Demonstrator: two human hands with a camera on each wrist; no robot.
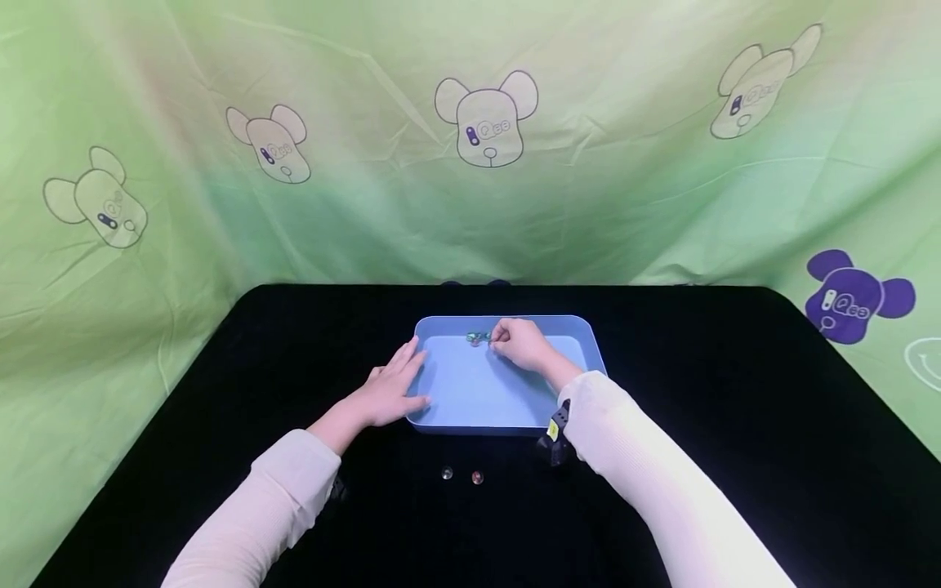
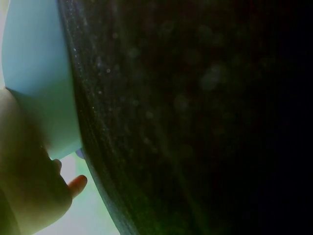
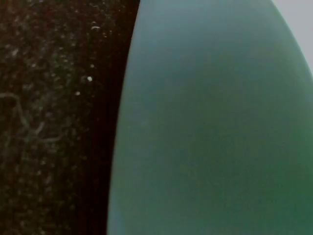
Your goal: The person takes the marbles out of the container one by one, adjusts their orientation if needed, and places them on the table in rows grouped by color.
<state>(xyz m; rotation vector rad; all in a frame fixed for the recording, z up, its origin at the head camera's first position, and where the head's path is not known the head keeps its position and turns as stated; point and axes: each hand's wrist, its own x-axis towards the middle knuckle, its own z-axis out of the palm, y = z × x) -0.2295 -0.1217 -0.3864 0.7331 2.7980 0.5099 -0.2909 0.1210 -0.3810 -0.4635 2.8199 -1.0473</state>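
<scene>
A shallow light-blue tray (image 1: 470, 388) lies on the black tabletop. My left hand (image 1: 385, 394) rests with spread, straight fingers on the tray's left rim, the thumb over the near left corner. Inside the tray by the far wall is a small cluster of greenish glass marbles (image 1: 474, 336). Over the tray, my right hand (image 1: 520, 343) has its thumb and fingertips drawn together at the right end of this cluster, pinching a marble largely hidden by the fingers. The left wrist view shows part of the left hand (image 2: 29, 171) against the tray wall (image 2: 44, 83).
On the black cloth in front of the tray lie two more marbles, a clear one (image 1: 447, 473) and a reddish one (image 1: 478, 477). A dark wrist device (image 1: 556, 433) hangs under the right sleeve. Behind the table hangs a green printed curtain (image 1: 485, 220).
</scene>
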